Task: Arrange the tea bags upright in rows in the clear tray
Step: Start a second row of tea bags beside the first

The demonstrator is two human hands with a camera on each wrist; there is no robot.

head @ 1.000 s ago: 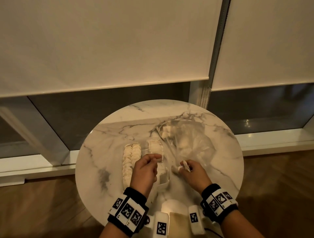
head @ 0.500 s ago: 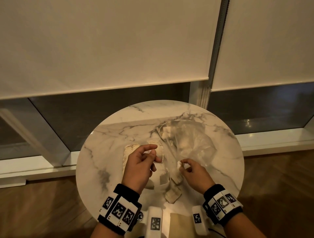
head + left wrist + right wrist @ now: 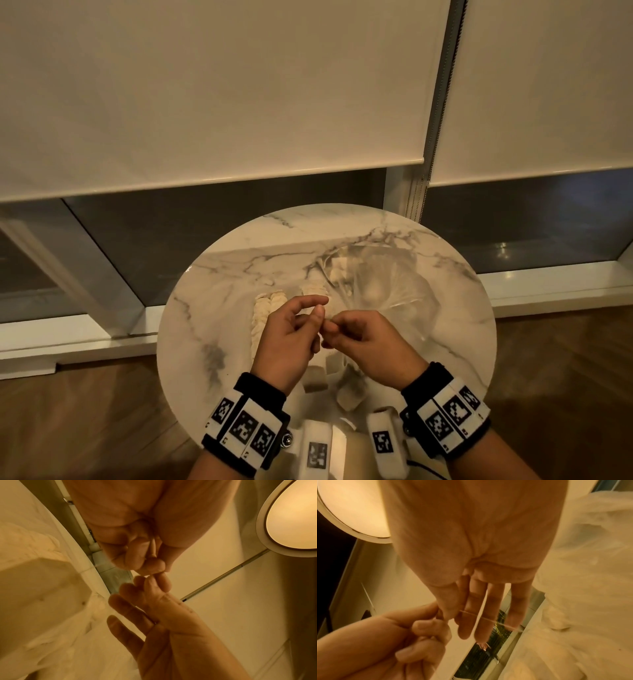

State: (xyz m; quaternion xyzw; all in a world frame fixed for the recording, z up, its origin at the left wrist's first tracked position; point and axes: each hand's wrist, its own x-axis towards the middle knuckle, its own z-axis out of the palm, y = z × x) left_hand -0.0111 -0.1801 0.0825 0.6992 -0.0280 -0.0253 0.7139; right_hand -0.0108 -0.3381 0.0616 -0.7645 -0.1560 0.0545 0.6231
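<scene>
Both hands met above marble table [image 3: 205, 308]. Left hand [image 3: 287, 339] and right hand [image 3: 366, 346] pinched thin string [image 3: 481, 617], seemingly tea-bag string. Tea bags [image 3: 265, 308] stood in rows beneath, tray barely discernible.

Left hand [image 3: 289, 337]: raised, thumb and forefinger meeting right fingertips.
Right hand [image 3: 368, 346]: fingers curled, pinching.

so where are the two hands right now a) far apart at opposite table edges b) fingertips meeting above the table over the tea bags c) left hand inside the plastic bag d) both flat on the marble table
b: the left hand and right hand meet at the fingertips above the marble table, over loose tea bags.
</scene>
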